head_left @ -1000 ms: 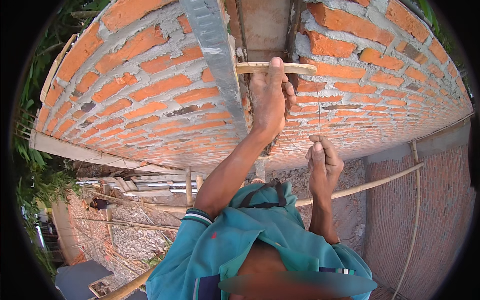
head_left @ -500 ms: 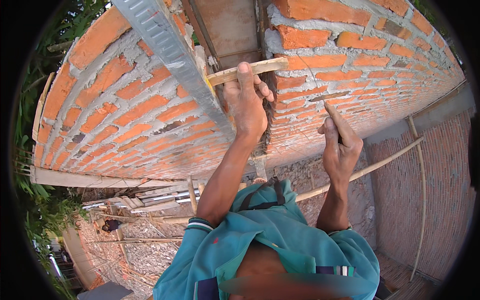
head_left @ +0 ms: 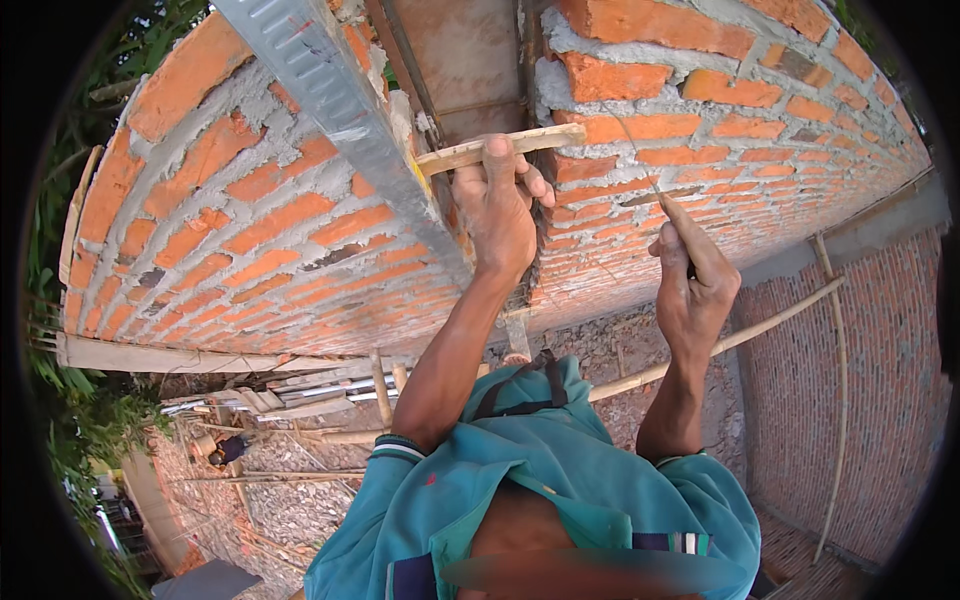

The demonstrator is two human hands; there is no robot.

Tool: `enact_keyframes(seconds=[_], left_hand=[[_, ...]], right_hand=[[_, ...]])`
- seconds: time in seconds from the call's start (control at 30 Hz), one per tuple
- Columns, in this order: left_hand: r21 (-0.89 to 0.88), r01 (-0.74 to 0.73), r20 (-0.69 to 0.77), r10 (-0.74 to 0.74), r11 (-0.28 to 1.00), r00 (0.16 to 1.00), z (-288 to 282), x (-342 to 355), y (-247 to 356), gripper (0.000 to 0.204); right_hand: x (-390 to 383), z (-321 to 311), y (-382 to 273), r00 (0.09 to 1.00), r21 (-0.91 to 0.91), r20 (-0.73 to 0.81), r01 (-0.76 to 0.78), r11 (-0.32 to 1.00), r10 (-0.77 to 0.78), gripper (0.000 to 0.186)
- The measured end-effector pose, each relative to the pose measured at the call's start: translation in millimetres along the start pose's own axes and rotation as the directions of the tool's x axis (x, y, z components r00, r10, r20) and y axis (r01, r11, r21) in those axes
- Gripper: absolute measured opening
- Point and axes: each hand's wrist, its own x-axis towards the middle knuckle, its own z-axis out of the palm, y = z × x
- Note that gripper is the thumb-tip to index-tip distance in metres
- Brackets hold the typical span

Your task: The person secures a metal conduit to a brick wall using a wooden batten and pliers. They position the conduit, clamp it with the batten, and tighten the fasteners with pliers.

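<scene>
My left hand (head_left: 497, 215) is closed on a short wooden stick (head_left: 545, 138), thumb on its near face and fingers behind. The stick spans the gap from the ribbed metal channel (head_left: 330, 85) to the right brick wall (head_left: 690, 126). Over by that wall, my right hand (head_left: 697, 285) is pinched, its index fingertip at a thin string or wire (head_left: 632, 143) that runs up the bricks. A narrow dark sliver (head_left: 640, 199) shows at the fingertip; I cannot tell whether it is held or part of the wall.
Another brick wall (head_left: 290, 215) stands left of the channel. A recess with a brown panel (head_left: 460, 60) lies between the walls. Bamboo poles (head_left: 740, 340) cross below on the right. Down at the lower left are stacked planks (head_left: 290, 393) and a person (head_left: 228, 452) on the ground.
My right hand has shifted slightly right. My left hand keeps its hold on the stick. The view has moved a little, and more of the person at the lower left shows.
</scene>
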Motion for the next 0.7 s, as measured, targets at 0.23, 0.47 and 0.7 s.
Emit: enact_keyframes(seconds=[0.23, 0.47, 0.7], left_hand=[[0.094, 0.013, -0.035, -0.010, 0.996, 0.999, 0.3, -0.7, 2.6, 0.044], [0.133, 0.051, -0.044, -0.045, 0.990, 0.998, 6.3, -1.3, 3.2, 0.070], [0.060, 0.011, 0.013, -0.012, 0.998, 1.000, 8.6, 1.6, -0.9, 0.089]], right_hand=[[17.2, -7.1, -11.7, 0.984, -0.239, 0.051, 0.179, 0.954, -0.172, 0.034], [54.5, -18.7, -41.3, 0.904, -0.579, 0.237, 0.426, 0.695, -0.357, 0.044], [85.2, -8.4, -73.7, 0.803, -0.710, 0.469, 0.590, 0.385, -0.367, 0.035]])
